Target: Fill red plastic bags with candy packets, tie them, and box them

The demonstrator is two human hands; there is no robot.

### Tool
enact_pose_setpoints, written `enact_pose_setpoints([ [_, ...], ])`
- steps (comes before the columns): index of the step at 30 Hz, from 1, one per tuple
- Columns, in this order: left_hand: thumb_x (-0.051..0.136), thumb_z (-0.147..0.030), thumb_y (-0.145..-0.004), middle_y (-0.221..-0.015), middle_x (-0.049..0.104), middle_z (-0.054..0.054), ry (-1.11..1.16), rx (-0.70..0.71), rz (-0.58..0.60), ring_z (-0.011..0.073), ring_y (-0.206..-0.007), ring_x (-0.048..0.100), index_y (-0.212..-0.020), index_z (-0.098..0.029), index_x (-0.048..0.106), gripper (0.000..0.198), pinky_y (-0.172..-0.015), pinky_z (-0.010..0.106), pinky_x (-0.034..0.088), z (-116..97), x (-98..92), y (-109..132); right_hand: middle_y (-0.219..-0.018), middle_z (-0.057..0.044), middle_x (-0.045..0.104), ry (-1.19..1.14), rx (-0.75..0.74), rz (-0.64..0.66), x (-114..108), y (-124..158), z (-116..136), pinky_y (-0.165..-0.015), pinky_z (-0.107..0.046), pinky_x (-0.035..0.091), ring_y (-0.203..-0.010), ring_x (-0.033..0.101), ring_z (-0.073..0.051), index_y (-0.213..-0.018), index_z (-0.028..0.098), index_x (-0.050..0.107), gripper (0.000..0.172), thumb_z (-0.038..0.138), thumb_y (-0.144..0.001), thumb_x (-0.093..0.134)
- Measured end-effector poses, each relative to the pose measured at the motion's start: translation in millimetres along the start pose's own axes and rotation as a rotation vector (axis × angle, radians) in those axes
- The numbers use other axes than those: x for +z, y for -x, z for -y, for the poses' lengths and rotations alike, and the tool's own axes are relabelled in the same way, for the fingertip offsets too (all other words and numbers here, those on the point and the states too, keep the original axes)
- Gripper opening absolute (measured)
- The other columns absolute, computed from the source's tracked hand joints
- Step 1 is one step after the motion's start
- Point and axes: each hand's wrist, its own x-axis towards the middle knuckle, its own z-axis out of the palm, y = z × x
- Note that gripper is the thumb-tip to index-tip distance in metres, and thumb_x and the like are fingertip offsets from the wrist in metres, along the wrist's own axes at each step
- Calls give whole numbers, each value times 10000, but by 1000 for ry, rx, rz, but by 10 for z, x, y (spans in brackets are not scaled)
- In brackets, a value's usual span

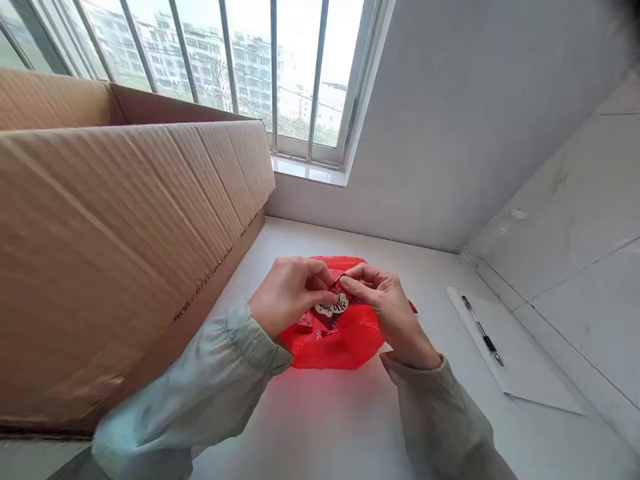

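A translucent red plastic bag lies spread on the white table. Over it, both hands pinch the upper edge of a dark red packet with black lettering on a white patch. My left hand is closed, thumb and fingers gripping the packet's edge from the left. My right hand is closed too and grips the same edge from the right, its fingertips almost touching the left ones. Other small red pieces with white print show below the packet, within the bag. Whether the packet's edge is torn cannot be made out.
A large cardboard box, its top uncovered, fills the left side beside a barred window. To the right, a black pen rests on white paper. A clear plastic bottle lies or leans near the back right corner.
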Motion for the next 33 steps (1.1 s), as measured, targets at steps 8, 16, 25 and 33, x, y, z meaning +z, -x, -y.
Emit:
enact_pose_setpoints([
  [8, 615, -178, -844, -871, 743, 19, -459, 124, -190, 210, -887, 659, -908, -200, 750, 151, -835, 349, 525, -123, -91, 95, -692, 3, 677, 329, -106, -53, 7, 31, 13, -635, -245, 483, -654, 613, -130, -755, 179, 697, 147, 303, -830, 670],
  [16, 645, -128, -773, -1227, 553, 152, -955, -33, 118, 379, -1189, 506, -844, -224, 751, 159, -881, 482, 495, -17, -105, 233, -852, -42, 722, 1121, -414, 220, 279, 84, -175, -846, -323, 494, -1049, 570, -228, -892, 180, 701, 220, 67, -915, 514],
  [25, 589, -130, -703, -1024, 584, 99, -1035, -233, 216, 291, -836, 644, -1018, -199, 678, 334, -643, 357, 494, 67, -113, 229, -1448, -175, 463, 1681, -277, 36, 56, 8, -389, -1081, -696, 213, -1406, 248, -416, -1314, 142, 541, 478, 32, -851, 497],
  [33, 639, -181, -691, -1142, 582, 126, -1013, -281, 199, 309, -863, 661, -1275, -220, 559, 591, -682, 381, 516, -34, -128, 288, -1486, -82, 427, 1670, -100, 99, -160, 113, -26, -893, -400, 493, -1119, 556, -250, -1314, 235, 528, 698, -83, -712, 369],
])
